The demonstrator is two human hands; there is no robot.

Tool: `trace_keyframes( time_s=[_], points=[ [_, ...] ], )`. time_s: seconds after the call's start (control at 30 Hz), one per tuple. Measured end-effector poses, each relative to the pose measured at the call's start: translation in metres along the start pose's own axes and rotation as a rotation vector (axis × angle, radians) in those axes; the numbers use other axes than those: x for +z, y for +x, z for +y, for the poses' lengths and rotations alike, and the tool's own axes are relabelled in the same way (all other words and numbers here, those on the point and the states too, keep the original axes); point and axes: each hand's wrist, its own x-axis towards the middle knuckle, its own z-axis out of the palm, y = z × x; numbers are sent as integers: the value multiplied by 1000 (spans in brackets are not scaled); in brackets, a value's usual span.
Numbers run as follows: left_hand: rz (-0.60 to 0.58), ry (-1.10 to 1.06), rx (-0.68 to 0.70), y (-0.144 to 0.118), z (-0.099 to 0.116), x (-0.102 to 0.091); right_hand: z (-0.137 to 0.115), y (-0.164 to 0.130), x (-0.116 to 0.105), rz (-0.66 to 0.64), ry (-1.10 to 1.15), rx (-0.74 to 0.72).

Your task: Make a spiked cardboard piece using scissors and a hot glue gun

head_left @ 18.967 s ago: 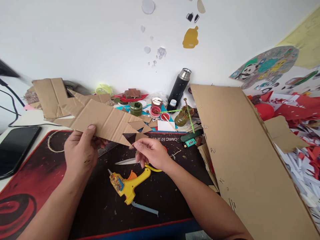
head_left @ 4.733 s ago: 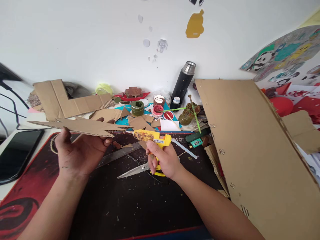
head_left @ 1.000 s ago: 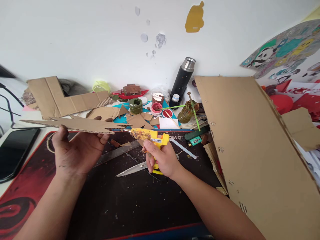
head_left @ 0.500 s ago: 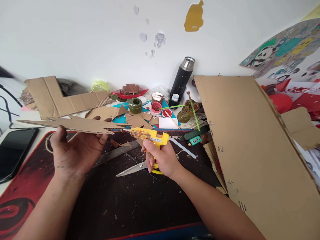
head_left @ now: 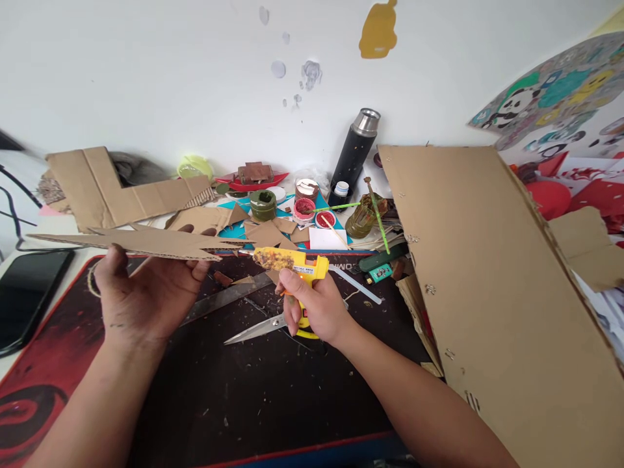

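My left hand (head_left: 151, 292) holds up a flat, pointed cardboard cutout (head_left: 146, 242), thumb at its near edge and fingertips behind it. In my right hand (head_left: 314, 302) is a yellow hot glue gun (head_left: 292, 263), its scorched front aimed left. The nozzle is at the cutout's right tip; I cannot tell whether they touch. A translucent glue stick (head_left: 358, 286) sticks out of the gun's back. Scissors (head_left: 256, 330) lie under my right hand, their yellow handle partly hidden. A metal ruler (head_left: 224, 299) lies beneath, between both hands.
A large cardboard panel (head_left: 497, 279) leans along the right. Open paint pots (head_left: 263, 205), cardboard scraps (head_left: 266, 234) and a black thermos (head_left: 353, 153) stand at the back. A green lighter (head_left: 379, 273) lies near the panel. At left is a phone-like black device (head_left: 32, 296).
My left hand and the cardboard cutout have shifted slightly left. The glue gun stays almost still at the cutout's tip.
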Motion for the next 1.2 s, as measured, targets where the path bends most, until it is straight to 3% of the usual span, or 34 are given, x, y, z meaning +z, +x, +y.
trace_keyframes(
  time_s=[1.2],
  points=[
    [-8,29,38,3,1,-2,-4,4,-2,4,174,90]
  ],
)
